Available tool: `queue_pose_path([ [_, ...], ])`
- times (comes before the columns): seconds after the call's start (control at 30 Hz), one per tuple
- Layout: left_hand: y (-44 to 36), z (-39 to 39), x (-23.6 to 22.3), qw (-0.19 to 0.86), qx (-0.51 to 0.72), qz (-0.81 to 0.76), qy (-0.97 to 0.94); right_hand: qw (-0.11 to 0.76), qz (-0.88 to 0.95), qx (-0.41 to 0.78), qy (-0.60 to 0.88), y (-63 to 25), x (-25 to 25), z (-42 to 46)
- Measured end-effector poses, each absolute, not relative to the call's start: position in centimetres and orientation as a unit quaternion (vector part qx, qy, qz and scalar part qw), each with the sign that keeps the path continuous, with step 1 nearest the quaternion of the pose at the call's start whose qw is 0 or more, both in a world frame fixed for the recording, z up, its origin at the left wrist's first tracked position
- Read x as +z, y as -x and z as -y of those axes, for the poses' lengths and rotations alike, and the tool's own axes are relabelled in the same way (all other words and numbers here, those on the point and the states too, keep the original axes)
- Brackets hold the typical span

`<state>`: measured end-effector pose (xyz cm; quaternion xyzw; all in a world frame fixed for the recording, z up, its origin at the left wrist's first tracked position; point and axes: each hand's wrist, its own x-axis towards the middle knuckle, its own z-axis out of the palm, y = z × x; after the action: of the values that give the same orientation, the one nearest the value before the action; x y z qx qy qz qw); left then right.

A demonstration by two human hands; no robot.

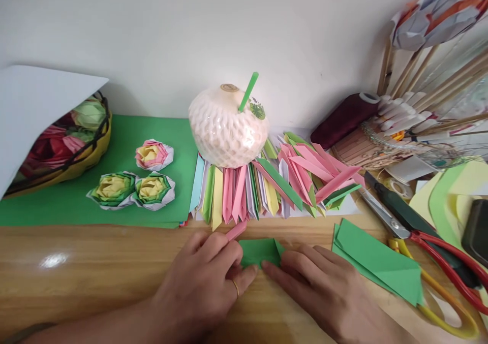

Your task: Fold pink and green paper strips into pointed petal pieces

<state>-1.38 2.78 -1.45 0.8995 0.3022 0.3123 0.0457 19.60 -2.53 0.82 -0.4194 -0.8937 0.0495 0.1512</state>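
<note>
A small piece of green paper (pixel 260 252) lies on the wooden table between my hands, with a fold at its right corner. My left hand (pixel 208 275), with a ring on one finger, is closed on its left end. My right hand (pixel 318 283) pinches the right end, its thumb near the lower edge. A pink folded strip (pixel 237 230) shows just above my left fingers; whether they touch it I cannot tell. Close to my right hand lies a stack of green paper pieces (pixel 377 262).
Folded paper strips (pixel 238 191) lie in a row below a wrapped coconut (pixel 229 125) with a green straw. Paper flowers (pixel 152 189) sit on green sheets (pixel 152 130) at left, near a basket (pixel 102 141). Red-handled scissors (pixel 427 240) and a yellow-handled tool (pixel 457 323) lie at right.
</note>
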Motion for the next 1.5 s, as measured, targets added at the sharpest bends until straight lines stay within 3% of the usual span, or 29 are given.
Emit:
queue_pose_path([
  [0.23,3.1,-2.2,-1.0,-0.019,0.274,-0.231,-0.933,0.097,0.897,0.056,0.428,-20.4,0.3,3.0],
  [0.4,4.0,-1.8,-1.0,-0.040,0.255,-0.207,-0.944,0.116,0.903,0.052,0.409,-21.0,0.2,2.8],
  [0.93,5.4,-2.2,-1.7,0.003,0.231,-0.199,-0.952,0.143,0.893,0.100,0.415,-22.1,0.2,3.6],
  [1.17,5.9,-2.3,-1.1,-0.008,0.226,-0.177,-0.958,0.135,0.900,0.049,0.413,-22.1,0.3,4.0],
  [1.37,5.4,-2.1,-0.7,-0.096,0.196,-0.159,-0.963,0.130,0.909,0.009,0.396,-20.9,1.5,5.6],
  [1.5,3.9,-2.3,0.0,-0.134,0.183,-0.173,-0.958,0.180,0.911,-0.008,0.370,-19.5,0.9,7.4],
])
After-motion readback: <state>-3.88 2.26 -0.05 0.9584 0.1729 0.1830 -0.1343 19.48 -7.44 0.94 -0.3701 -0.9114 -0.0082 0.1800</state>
